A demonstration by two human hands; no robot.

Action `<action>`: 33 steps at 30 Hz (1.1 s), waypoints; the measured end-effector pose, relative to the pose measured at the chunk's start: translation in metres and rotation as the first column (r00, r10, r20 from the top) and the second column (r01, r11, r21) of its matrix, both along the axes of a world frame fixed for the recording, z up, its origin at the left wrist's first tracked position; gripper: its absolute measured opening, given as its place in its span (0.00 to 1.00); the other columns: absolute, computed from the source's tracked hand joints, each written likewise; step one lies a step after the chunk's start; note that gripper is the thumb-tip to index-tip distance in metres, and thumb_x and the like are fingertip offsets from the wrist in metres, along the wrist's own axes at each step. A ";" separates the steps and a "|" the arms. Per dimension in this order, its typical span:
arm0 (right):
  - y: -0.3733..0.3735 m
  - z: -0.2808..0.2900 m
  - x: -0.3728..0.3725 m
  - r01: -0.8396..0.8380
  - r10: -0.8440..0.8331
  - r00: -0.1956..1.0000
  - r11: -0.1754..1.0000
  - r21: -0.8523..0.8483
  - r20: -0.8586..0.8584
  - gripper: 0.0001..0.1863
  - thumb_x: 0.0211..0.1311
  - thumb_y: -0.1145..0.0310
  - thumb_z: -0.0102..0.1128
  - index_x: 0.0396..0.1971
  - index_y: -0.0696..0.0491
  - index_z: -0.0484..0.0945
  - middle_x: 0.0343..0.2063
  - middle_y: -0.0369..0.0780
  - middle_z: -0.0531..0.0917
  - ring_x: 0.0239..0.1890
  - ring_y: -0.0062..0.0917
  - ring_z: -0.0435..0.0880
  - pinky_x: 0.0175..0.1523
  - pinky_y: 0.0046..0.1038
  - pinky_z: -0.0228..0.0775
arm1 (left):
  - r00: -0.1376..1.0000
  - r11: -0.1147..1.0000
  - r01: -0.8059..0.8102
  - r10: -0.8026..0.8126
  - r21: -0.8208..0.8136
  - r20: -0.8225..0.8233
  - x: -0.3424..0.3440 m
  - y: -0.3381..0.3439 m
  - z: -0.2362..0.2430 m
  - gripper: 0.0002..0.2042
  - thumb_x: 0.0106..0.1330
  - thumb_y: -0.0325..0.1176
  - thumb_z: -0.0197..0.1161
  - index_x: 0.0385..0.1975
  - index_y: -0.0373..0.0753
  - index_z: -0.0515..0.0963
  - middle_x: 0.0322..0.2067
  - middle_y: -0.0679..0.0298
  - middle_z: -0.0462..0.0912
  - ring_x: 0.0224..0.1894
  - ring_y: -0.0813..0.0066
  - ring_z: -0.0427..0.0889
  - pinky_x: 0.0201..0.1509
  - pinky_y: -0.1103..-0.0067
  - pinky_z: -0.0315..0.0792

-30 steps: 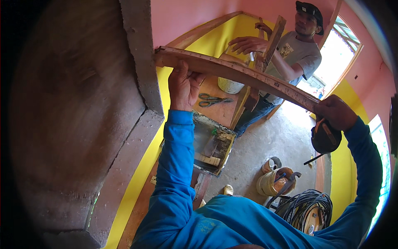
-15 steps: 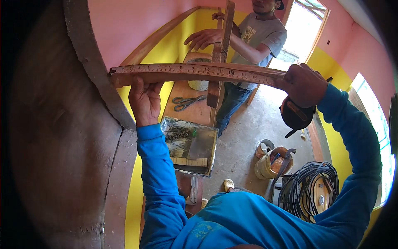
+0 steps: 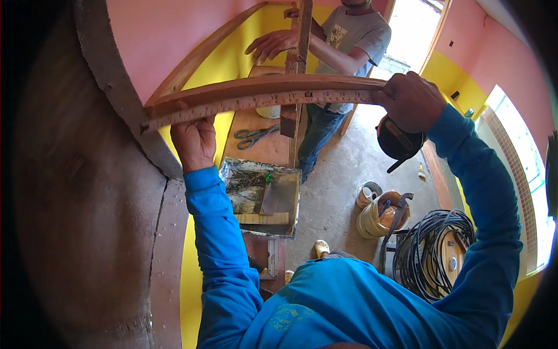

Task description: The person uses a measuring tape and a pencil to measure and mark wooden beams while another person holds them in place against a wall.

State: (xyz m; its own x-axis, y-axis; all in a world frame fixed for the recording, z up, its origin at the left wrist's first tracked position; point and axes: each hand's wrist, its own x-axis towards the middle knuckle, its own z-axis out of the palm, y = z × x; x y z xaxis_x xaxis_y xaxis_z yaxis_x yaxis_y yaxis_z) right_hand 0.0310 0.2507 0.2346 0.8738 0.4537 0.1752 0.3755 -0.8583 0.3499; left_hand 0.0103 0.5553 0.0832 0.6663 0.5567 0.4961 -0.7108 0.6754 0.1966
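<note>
A tape measure [image 3: 400, 141] with a dark case hangs under my right hand [image 3: 411, 102], which is closed around its mouth end and the drawn-out blade. The pale blade [image 3: 256, 101] runs left across the front of a reddish-brown wooden strip [image 3: 232, 87], and its free end sits by the wall ledge. My left hand [image 3: 195, 139] has its fingers curled at the strip's lower edge near the left end. The blade crosses those fingers and partly hides their grip. An upright piece of wood [image 3: 304, 41] crosses behind the strip.
A person [image 3: 354, 43] in grey stands beyond the upright wood. Below lie snips [image 3: 256, 136] on a board, a messy tray [image 3: 295, 203], a bucket [image 3: 369, 224] of tools and coiled black cable [image 3: 427, 256]. The grey-edged wall ledge [image 3: 125, 96] borders the left.
The blade has dropped from along the strip's upper part to its lower edge, crossing my left fingers. Its free end sits lower. My right hand has shifted slightly left and up in view.
</note>
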 end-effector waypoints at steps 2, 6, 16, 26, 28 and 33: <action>-0.007 -0.003 0.000 -0.271 0.271 0.962 0.962 -0.005 0.010 0.12 0.54 0.62 0.44 0.25 0.50 0.77 0.18 0.43 0.75 0.21 0.33 0.75 0.29 0.31 0.68 | 0.997 0.996 -0.051 0.054 0.070 -0.053 -0.004 0.002 0.001 0.10 0.58 0.33 0.50 0.38 0.36 0.67 0.35 0.59 0.73 0.39 0.68 0.74 0.41 0.73 0.73; -0.051 -0.010 -0.001 -0.522 0.589 0.794 0.788 0.327 -0.150 0.17 0.52 0.60 0.46 0.19 0.59 0.72 0.13 0.40 0.72 0.18 0.23 0.71 0.27 0.26 0.62 | 0.999 0.994 0.014 -0.010 0.106 -0.039 0.002 0.004 -0.006 0.11 0.59 0.34 0.50 0.37 0.35 0.66 0.34 0.59 0.73 0.39 0.66 0.73 0.43 0.68 0.71; -0.094 0.016 0.018 -0.230 0.489 0.822 0.755 0.615 -0.293 0.15 0.55 0.62 0.41 0.18 0.56 0.70 0.17 0.34 0.71 0.23 0.16 0.69 0.30 0.19 0.61 | 0.989 0.990 -0.076 0.091 0.122 -0.119 -0.004 0.001 -0.003 0.18 0.57 0.39 0.53 0.42 0.35 0.65 0.38 0.57 0.72 0.44 0.62 0.71 0.45 0.68 0.69; -0.051 -0.010 0.020 -0.103 0.674 0.646 0.542 0.834 -0.359 0.18 0.55 0.57 0.40 0.18 0.56 0.68 0.20 0.40 0.75 0.20 0.19 0.72 0.28 0.20 0.65 | 0.984 0.992 -0.074 0.089 0.100 -0.152 -0.012 -0.001 -0.001 0.15 0.59 0.38 0.50 0.41 0.36 0.65 0.39 0.57 0.71 0.44 0.64 0.71 0.46 0.68 0.69; -0.049 -0.011 0.013 -0.113 0.658 0.664 0.559 0.822 -0.356 0.17 0.55 0.61 0.39 0.17 0.57 0.68 0.16 0.38 0.71 0.20 0.19 0.70 0.28 0.21 0.62 | 0.980 0.991 -0.097 0.112 0.097 -0.165 -0.017 -0.007 0.003 0.16 0.59 0.39 0.50 0.41 0.35 0.65 0.38 0.57 0.72 0.41 0.65 0.73 0.44 0.69 0.70; -0.046 -0.007 0.012 0.024 0.640 0.624 0.557 0.830 -0.448 0.18 0.55 0.60 0.39 0.16 0.58 0.69 0.14 0.37 0.72 0.18 0.18 0.71 0.26 0.20 0.63 | 0.269 0.633 -0.136 0.764 0.762 -0.586 -0.076 -0.018 0.027 0.09 0.59 0.34 0.51 0.32 0.35 0.72 0.32 0.58 0.75 0.32 0.70 0.76 0.32 0.78 0.72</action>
State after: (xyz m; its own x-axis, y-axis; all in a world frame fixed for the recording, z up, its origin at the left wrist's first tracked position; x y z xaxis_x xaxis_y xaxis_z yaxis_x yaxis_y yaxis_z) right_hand 0.0428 0.2043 0.2281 0.6929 0.7198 0.0431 0.4870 -0.4230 -0.7642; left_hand -0.0658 0.5375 0.1105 0.5769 0.7989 0.1698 -0.0956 -0.1405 0.9855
